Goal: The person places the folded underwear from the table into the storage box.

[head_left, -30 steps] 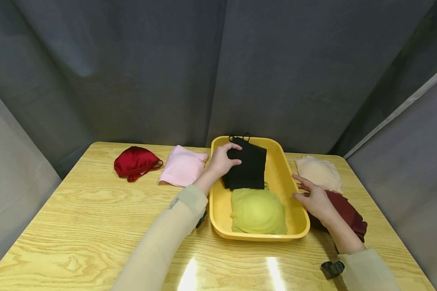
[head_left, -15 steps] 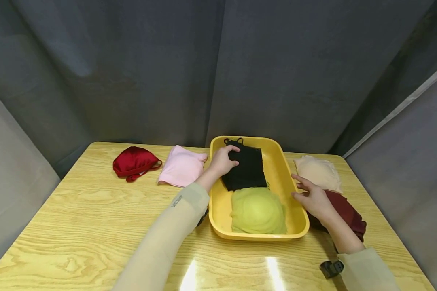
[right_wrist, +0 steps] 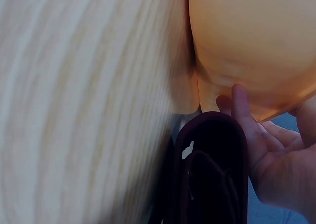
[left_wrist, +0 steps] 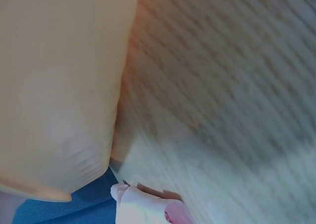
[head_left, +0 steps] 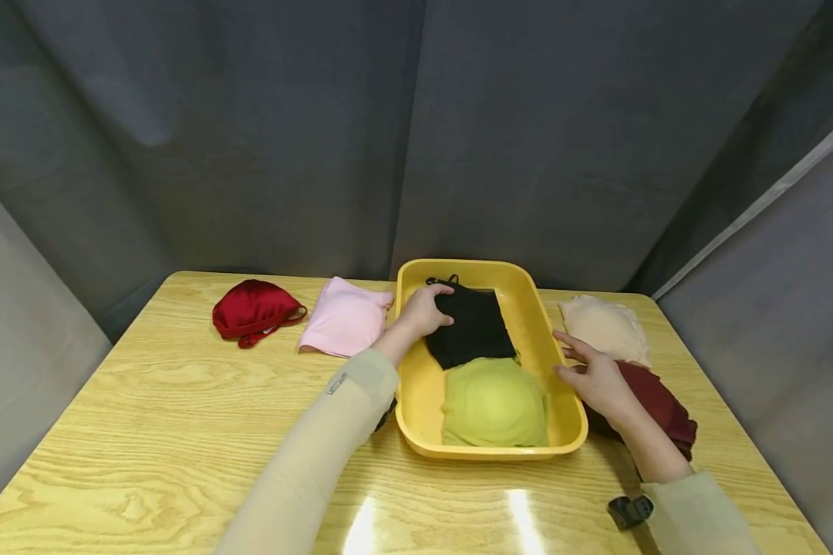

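A yellow plastic bin holds a black strappy bra top towards the back and a folded yellow-green bra in front of it. My left hand reaches over the bin's left rim and rests at the black top's left side, thumb and forefinger spread apart on the cloth. On the right, my right hand has its fingers extended at the bin's rim. The right wrist view shows its fingers against the bin's outer wall. Neither the left hand nor the black top appears in the left wrist view.
Left of the bin lie a pink folded bra and a shiny red bra. To its right are a beige bra and a dark maroon one, partly under my right arm. A grey curtain hangs behind the wooden table.
The black top has sunk flatter into the bin, its lower edge turning right and its straps dropping inside the back rim. My left hand has moved slightly down with it; the right hand stays put.
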The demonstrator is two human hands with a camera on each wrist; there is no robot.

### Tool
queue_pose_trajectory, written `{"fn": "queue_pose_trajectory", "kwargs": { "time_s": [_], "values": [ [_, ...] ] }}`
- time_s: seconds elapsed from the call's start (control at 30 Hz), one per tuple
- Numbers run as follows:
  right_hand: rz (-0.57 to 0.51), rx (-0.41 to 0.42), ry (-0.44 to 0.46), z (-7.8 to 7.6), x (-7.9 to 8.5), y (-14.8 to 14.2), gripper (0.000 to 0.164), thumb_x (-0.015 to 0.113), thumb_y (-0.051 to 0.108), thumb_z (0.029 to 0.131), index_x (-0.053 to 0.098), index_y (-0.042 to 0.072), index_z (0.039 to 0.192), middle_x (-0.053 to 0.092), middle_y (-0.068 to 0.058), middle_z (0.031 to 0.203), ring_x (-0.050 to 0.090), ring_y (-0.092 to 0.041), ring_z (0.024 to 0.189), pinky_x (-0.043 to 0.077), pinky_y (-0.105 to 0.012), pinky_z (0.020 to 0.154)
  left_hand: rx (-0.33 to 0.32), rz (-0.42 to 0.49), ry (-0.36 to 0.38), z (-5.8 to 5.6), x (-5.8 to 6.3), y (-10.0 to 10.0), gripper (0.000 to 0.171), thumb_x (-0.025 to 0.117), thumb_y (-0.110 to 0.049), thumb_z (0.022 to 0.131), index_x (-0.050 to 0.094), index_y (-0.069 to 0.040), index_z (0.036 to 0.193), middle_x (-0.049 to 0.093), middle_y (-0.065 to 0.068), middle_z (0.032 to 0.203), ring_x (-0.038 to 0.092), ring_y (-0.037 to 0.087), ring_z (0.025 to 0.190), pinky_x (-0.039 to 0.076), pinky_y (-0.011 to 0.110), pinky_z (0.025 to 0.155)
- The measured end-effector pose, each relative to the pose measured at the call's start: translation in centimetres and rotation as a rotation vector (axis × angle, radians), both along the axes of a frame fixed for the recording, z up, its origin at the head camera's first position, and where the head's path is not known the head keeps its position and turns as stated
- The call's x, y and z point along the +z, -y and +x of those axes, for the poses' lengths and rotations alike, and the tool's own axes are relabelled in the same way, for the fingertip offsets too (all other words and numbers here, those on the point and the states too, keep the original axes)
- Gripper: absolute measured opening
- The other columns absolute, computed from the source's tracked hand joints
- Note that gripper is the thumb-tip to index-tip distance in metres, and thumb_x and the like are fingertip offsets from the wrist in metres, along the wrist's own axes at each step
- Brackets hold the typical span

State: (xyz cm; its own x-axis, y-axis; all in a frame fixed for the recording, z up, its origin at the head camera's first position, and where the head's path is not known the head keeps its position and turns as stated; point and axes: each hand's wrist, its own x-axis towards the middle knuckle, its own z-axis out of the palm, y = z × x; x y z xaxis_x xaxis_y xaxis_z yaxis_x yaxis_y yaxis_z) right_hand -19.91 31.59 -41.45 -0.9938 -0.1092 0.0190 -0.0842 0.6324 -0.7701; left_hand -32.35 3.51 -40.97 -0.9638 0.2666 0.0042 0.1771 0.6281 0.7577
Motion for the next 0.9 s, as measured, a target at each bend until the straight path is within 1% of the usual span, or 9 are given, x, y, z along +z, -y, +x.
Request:
{"fn": "queue_pose_trajectory", "kwargs": {
  "time_s": [0.17, 0.33, 0.57, 0.73, 0.9],
  "values": [
    [-0.005, 0.002, -0.003, 0.0, 0.0, 0.0, 0.059, 0.058, 0.013, 0.093, 0.034, 0.006, 0.146, 0.045, -0.031, 0.133, 0.059, -0.04, 0.103, 0.053, -0.024, 0.072, 0.003, 0.02, -0.005, 0.2, 0.2, 0.0, 0.055, 0.074, -0.003, 0.079, 0.056, -0.011, 0.13, 0.051, 0.01, 0.137, 0.044, 0.024, 0.129, 0.032, 0.033, 0.11],
    [0.006, 0.001, -0.002, 0.0, 0.1, 0.0, 0.059, 0.058, 0.014, 0.093, 0.034, 0.007, 0.146, 0.045, -0.03, 0.134, 0.057, -0.041, 0.107, 0.053, -0.024, 0.072, 0.007, 0.04, 0.003, 0.4, 0.4, 0.0, 0.056, 0.074, -0.004, 0.079, 0.055, -0.012, 0.131, 0.051, 0.01, 0.138, 0.044, 0.024, 0.128, 0.032, 0.035, 0.11],
    [0.011, 0.001, 0.0, 0.0, 0.1, 0.0, 0.059, 0.058, 0.014, 0.093, 0.033, 0.007, 0.146, 0.044, -0.031, 0.134, 0.057, -0.04, 0.105, 0.052, -0.023, 0.071, -0.028, 0.105, -0.004, 0.6, 0.7, 0.6, 0.053, 0.073, -0.006, 0.081, 0.055, -0.011, 0.131, 0.052, 0.015, 0.135, 0.046, 0.03, 0.126, 0.037, 0.038, 0.107],
    [0.008, 0.0, 0.009, 0.0, 0.1, 0.1, 0.059, 0.058, 0.014, 0.093, 0.033, 0.007, 0.146, 0.044, -0.032, 0.133, 0.059, -0.04, 0.103, 0.053, -0.024, 0.071, -0.059, 0.137, 0.012, 1.3, 1.5, 1.2, 0.054, 0.072, -0.007, 0.082, 0.053, -0.012, 0.133, 0.051, 0.014, 0.134, 0.047, 0.031, 0.124, 0.04, 0.039, 0.104],
    [0.006, -0.004, 0.009, 0.0, 0.1, 0.1, 0.059, 0.058, 0.013, 0.093, 0.033, 0.006, 0.146, 0.044, -0.032, 0.133, 0.059, -0.039, 0.102, 0.053, -0.023, 0.071, -0.083, 0.144, -0.015, 2.1, 2.5, 1.7, 0.054, 0.072, -0.008, 0.082, 0.053, -0.012, 0.133, 0.053, 0.014, 0.132, 0.048, 0.031, 0.124, 0.04, 0.038, 0.104]
  ]
}}
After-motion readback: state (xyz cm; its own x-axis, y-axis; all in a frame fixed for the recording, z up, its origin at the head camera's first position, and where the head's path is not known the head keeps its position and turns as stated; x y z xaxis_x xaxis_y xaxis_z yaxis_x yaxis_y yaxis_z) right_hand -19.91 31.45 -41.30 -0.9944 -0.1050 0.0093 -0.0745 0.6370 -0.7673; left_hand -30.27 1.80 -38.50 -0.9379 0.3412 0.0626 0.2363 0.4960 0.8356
